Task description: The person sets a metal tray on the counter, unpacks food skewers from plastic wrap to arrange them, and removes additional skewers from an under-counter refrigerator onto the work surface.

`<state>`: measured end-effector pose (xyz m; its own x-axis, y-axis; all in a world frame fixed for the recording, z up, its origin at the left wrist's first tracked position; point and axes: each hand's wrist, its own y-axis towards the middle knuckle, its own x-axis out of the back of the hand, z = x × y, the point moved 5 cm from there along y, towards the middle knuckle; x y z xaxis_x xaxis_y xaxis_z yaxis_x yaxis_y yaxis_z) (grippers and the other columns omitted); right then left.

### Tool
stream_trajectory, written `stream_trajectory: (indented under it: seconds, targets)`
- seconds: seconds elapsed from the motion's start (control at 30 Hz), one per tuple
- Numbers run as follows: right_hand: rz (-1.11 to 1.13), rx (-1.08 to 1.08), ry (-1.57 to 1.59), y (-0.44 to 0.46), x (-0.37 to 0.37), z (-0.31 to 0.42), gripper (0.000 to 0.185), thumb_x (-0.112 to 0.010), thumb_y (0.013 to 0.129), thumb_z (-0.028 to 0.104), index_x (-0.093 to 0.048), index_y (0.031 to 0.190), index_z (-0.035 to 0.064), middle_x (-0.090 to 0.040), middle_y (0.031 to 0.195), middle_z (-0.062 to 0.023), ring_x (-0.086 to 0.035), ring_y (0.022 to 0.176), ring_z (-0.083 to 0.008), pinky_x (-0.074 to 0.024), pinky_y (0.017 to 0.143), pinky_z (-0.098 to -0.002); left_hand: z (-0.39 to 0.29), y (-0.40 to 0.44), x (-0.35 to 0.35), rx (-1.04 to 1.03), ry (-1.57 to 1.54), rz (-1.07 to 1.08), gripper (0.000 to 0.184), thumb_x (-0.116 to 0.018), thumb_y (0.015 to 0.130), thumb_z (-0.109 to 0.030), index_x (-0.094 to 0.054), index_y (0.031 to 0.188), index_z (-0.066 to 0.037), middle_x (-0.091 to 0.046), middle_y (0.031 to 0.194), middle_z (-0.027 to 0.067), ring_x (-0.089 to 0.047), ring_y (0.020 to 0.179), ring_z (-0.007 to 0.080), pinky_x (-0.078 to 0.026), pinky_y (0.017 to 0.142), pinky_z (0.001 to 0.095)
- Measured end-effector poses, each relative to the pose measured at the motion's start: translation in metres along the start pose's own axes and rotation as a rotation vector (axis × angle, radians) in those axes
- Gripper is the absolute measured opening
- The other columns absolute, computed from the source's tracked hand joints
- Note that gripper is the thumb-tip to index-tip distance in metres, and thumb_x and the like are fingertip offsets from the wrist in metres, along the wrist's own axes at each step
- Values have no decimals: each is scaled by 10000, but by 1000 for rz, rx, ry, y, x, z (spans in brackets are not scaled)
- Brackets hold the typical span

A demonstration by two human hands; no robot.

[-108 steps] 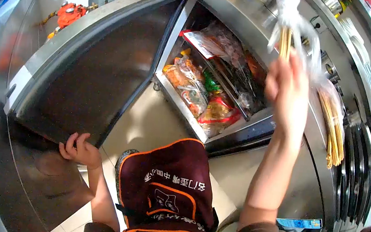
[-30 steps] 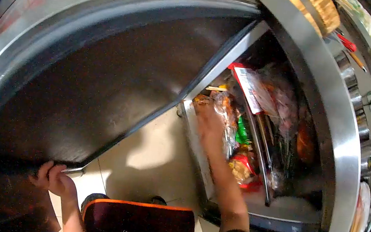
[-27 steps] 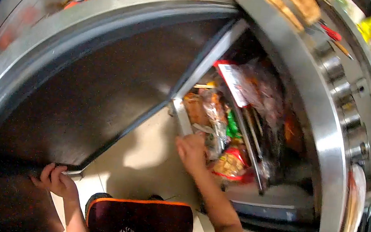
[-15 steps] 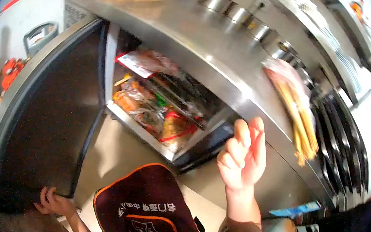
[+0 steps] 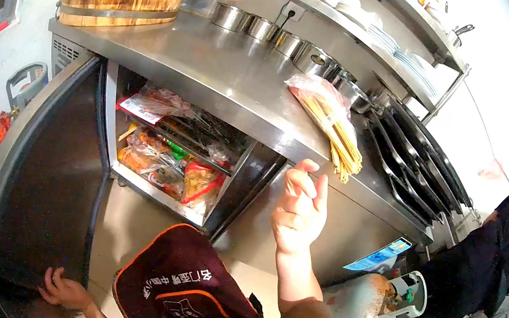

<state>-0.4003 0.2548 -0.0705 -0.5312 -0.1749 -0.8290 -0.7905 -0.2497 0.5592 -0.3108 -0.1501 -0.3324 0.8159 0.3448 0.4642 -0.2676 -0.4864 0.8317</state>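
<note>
The left hand [image 5: 63,291], fingers parted, is at the lower end of the dark, smooth fridge door [image 5: 50,176] (whether it touches, I cannot tell). The right hand [image 5: 300,214], nearer the thin wooden sticks [image 5: 339,142], is empty and loosely curled. From it they lie just past twelve o'clock on the brushed-steel counter [image 5: 233,81], long axis from eleven to five, partly inside crinkled clear plastic [image 5: 309,87].
</note>
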Motion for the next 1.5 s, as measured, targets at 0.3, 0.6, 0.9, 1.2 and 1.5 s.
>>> stream_trajectory:
  seconds: [0.3,0.6,0.9,1.2,1.5]
  targets:
    - [-29,1015,-2656,0,-97,37,276,-472,878,288,-504,979,33,-497,762,-59,-457,491,-138,-414,477,-247,0,3,2,-3,1,-18,171,-469,774,-30,-587,809,-149,-551,1068,-11,-458,1072,183,-241,1000,460]
    - [-938,-1137,-2583,79,-67,156,634,-566,704,594,-629,825,-25,-624,720,-106,-606,629,-191,-488,565,-293,-11,8,11,103,154,141,169,-485,792,-55,-619,781,-156,-551,1079,-26,-386,1114,365,-307,936,476]
    - [-995,-734,-2332,40,-79,178,215,-552,628,111,-502,794,-17,-499,608,-59,-521,481,-147,-467,469,-263,-8,4,10,41,-115,-32,163,-485,715,-39,-583,661,-157,-576,919,9,-462,1004,253,-244,976,472]
    - [-650,-335,-2202,-44,-75,43,495,-514,627,-7,-434,1112,40,-487,781,-7,-470,593,-80,-408,519,-203,-16,5,19,38,-116,-90,217,-478,630,20,-578,636,-172,-558,927,-29,-334,1067,271,-259,935,420]
    - [-361,-912,-2105,-88,96,-48,723,-583,625,-22,-302,1289,30,-536,1057,-146,-523,968,-188,-421,816,-296,-16,3,25,0,-143,-112,246,-462,602,36,-568,582,-186,-509,1028,-7,-286,1099,271,-255,919,364]
